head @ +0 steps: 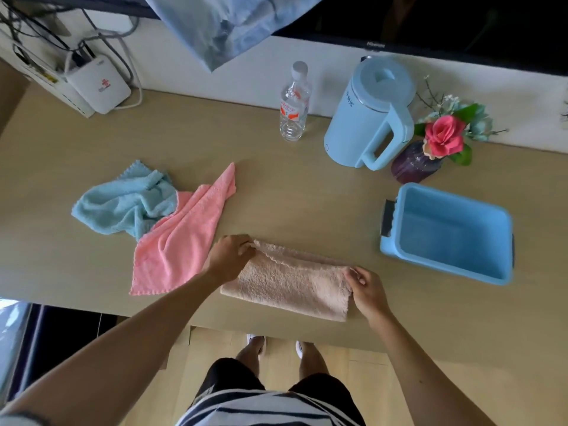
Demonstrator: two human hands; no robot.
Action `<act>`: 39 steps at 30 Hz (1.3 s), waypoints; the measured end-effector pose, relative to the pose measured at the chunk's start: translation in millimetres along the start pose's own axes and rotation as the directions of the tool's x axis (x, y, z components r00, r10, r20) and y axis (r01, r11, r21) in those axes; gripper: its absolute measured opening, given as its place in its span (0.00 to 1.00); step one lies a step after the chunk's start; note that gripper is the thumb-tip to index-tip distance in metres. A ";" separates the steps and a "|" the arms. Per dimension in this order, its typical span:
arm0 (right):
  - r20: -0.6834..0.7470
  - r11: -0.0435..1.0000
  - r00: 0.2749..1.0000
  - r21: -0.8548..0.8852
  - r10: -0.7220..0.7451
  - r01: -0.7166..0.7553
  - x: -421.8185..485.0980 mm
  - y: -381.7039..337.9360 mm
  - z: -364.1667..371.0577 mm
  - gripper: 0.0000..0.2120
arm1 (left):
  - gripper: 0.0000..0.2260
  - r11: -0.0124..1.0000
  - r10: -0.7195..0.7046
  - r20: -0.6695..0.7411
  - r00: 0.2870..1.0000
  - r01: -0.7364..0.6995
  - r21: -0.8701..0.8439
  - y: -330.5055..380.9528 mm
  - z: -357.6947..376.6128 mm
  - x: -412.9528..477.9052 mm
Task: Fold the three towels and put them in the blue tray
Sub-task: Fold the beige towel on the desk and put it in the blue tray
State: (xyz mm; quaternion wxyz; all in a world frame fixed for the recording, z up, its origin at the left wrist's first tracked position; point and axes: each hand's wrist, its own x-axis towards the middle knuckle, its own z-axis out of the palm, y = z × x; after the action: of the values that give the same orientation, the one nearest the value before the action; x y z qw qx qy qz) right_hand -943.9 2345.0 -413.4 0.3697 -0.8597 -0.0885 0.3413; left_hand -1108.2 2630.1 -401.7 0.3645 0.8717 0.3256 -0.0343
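Pale wooden surface [307, 195] carries a fluffy beige towel [285, 284], half-folded near its front edge, with the fingers of the left hand [229, 256] and right hand [367, 290] pinching its far corners. A crumpled pink towel [181, 238] and light-blue towel [123, 204] lie unfolded at left, and the blue plastic tray [448, 238] at right holds none yet.

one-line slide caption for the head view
Left hand and right hand pinch the beige towel mid-fold; the blue tray holds nothing yet.

We stretch both bare arms forward, forearms angling inward. Our left grip [229, 256] is knuckles-up, fingers curled, pinching a far corner of the beige towel [285, 285]. Our right grip [367, 292] pinches the opposite end.
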 end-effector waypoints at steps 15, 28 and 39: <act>-0.109 0.982 0.979 0.094 0.171 -0.161 18.1 4.8 17.7 0.19 | 0.26 0.966 -0.224 -0.047 0.974 0.215 -0.146 -8.3 17.0 1.0; -0.090 0.945 0.985 0.308 0.147 -0.113 -15.4 11.8 18.2 0.13 | 0.26 0.917 -0.349 -0.038 0.936 0.332 -0.222 -13.2 23.9 -44.2; 0.002 0.993 0.996 0.074 -0.094 0.093 -35.1 25.6 23.3 0.16 | 0.11 0.989 -0.140 0.133 0.981 0.131 0.072 -24.3 22.4 -41.3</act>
State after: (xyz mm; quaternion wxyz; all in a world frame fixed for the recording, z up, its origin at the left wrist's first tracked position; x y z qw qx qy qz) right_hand -988.0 2326.0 -424.4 0.4167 -0.8394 -0.1169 0.3289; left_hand -1151.0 2605.6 -420.7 0.3552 0.8542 0.3570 -0.1294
